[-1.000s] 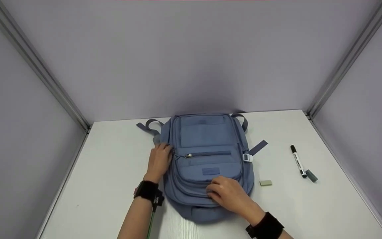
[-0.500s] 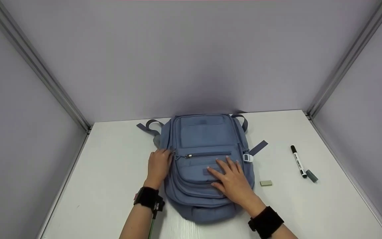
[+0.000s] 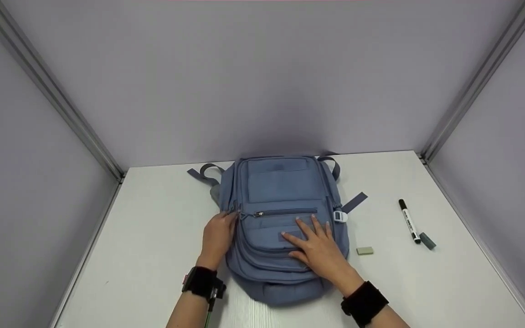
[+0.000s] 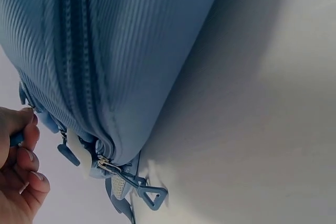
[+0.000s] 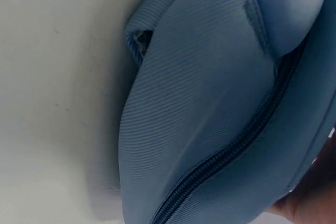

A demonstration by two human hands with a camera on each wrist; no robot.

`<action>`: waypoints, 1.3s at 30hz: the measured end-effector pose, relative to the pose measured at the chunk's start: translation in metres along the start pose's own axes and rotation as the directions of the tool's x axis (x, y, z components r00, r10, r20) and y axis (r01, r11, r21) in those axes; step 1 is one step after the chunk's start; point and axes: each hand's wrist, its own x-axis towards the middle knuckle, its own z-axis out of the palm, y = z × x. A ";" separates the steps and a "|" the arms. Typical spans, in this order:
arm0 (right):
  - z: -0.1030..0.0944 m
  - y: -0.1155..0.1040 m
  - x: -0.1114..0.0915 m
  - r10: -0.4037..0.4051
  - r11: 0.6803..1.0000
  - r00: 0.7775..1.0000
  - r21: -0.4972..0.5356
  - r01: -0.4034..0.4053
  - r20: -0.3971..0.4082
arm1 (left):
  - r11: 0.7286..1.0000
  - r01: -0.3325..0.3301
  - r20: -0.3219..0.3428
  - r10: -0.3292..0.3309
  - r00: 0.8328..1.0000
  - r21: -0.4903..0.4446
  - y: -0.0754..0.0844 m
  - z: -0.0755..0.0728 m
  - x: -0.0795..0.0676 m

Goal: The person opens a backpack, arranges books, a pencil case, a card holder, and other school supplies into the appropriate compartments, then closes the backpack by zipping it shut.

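Observation:
A blue backpack [image 3: 285,187] lies front side up, its lower end toward me. At its left edge my left hand [image 3: 217,234] pinches a zipper pull; in the left wrist view the blue tab [image 4: 17,139] shows between the curled fingers of that hand [image 4: 21,169]. Another zipper pull with a triangular loop [image 4: 153,196] hangs free there. My right hand [image 3: 321,253] rests with spread fingers on the lower front pocket. The right wrist view shows the bag's side with a closed-looking zipper [image 5: 226,153] and part of the right hand [image 5: 315,198].
Right of the backpack lie a small greenish block [image 3: 365,251], a black-and-white marker [image 3: 409,221] and a dark grey-green piece [image 3: 428,241] by the marker's end. Straps [image 3: 355,202] stick out from the bag. Grey panels [image 3: 262,82] enclose the white table [image 3: 153,237].
My right hand has gone from curled fingers at the pocket's lower edge to lying spread on the pocket. The left hand has slid slightly toward me along the bag's left edge.

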 end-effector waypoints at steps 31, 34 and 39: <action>0.006 0.002 0.001 0.004 1.000 0.998 -0.018 -0.005 -0.061 | 0.997 -0.075 0.268 0.079 0.960 -0.026 0.048 -0.046 -0.040; 0.007 0.001 0.001 0.006 1.000 0.999 -0.021 -0.007 -0.053 | 0.997 -0.074 0.300 0.081 0.950 -0.037 0.053 -0.049 -0.041; 0.008 0.001 0.002 0.010 1.000 0.999 -0.023 -0.011 -0.041 | 0.994 -0.083 0.340 0.103 0.935 -0.074 0.060 -0.049 -0.040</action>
